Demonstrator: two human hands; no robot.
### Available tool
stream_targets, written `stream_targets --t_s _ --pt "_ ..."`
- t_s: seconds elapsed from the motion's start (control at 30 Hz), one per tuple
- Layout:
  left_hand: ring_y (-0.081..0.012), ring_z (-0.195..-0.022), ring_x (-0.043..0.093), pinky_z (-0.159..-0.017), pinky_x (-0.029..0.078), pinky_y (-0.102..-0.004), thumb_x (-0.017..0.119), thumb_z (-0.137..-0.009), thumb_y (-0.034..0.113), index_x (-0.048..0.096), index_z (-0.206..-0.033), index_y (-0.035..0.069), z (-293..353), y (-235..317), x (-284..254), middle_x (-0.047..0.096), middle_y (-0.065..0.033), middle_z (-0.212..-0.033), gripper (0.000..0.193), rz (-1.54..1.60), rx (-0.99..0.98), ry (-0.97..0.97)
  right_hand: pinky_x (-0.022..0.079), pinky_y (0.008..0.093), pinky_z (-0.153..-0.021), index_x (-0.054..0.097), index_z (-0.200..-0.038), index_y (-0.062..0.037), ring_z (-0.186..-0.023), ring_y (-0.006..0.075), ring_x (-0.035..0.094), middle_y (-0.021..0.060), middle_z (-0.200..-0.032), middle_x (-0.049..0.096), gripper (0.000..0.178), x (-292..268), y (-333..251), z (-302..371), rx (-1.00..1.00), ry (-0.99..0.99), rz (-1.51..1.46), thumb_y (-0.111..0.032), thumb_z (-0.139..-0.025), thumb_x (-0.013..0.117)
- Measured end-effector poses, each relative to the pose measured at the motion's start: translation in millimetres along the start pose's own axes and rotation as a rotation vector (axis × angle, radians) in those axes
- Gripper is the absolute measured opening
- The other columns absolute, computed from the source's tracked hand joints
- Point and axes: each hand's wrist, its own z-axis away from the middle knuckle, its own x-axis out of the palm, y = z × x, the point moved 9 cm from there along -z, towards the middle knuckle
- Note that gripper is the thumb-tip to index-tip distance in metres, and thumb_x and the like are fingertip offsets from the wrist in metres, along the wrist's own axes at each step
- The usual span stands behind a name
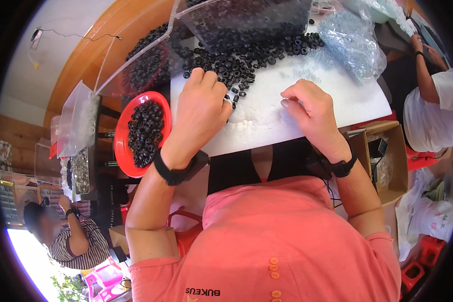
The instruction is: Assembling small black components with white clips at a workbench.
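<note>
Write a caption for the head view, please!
Two hands sort small black rings on a white board.

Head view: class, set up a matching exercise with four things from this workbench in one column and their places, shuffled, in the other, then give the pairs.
Things
1. red bowl
2. left hand
3. cardboard box
4. clear bag of pale small parts

Places
A. top right of the white board
B. below the board's right corner
C. left of the board, filled with black rings
D. at the edge of the loose black rings on the board

Pairs: 1-C, 2-D, 3-B, 4-A
</note>
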Motion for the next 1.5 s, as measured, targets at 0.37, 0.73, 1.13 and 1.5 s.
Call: stream_targets --t_s 0.37,0.73,1.13,1.5 --pt "-0.0272 -0.083 0.054 -0.069 0.046 -0.0375 0.073 -0.074 -0.006 0.069 -0.101 0.002 31.5 34.9 6.8 0.059 -0.009 -0.085 0.029 0.465 -0.225 0.055 0.048 0.04 -0.067 0.061 -0.084 -0.0061 -0.075 0.03 0.061 0.0086 -0.078 0.061 0.018 -2.1 2.5 3.5 0.011 0.045 0.026 0.002 -0.075 0.074" --pt "-0.0318 -0.082 0.055 -0.066 0.047 -0.0428 0.073 -0.074 -0.002 0.063 -0.083 0.001 20.7 45.3 17.0 0.056 -0.012 -0.081 0.013 0.165 -0.167 0.058 0.047 0.0402 -0.067 0.061 -0.083 -0.0064 -0.075 0.0296 0.061 0.0078 -0.078 0.061 0.019 -2.8 -0.5 5.8 -0.019 0.074 0.038 0.001 -0.073 0.076" --pt "-0.0252 -0.078 0.059 -0.065 0.048 -0.0371 0.072 -0.079 -0.001 0.067 -0.093 0.0 26.6 31.6 20.5 0.06 -0.0101 -0.081 0.014 0.321 -0.236 -0.027 0.049 0.0317 -0.066 0.065 -0.09 -0.004 -0.074 0.0213 0.062 0.0065 -0.081 0.063 0.012 -6.4 -1.8 11.1 0.081 0.03 -0.211 0.001 -0.081 0.073" --pt "-0.0102 -0.074 0.061 -0.058 0.047 -0.0228 0.069 -0.094 0.004 0.071 -0.106 -0.004 64.1 39.7 44.0 0.071 -0.008 -0.095 0.015 1.674 -0.922 0.035 0.051 0.025 -0.071 0.066 -0.098 -0.0007 -0.078 0.0096 0.063 0.0038 -0.088 0.067 0.006 18.0 -28.3 24.3 0.267 0.023 -0.737 -0.001 -0.092 0.069"
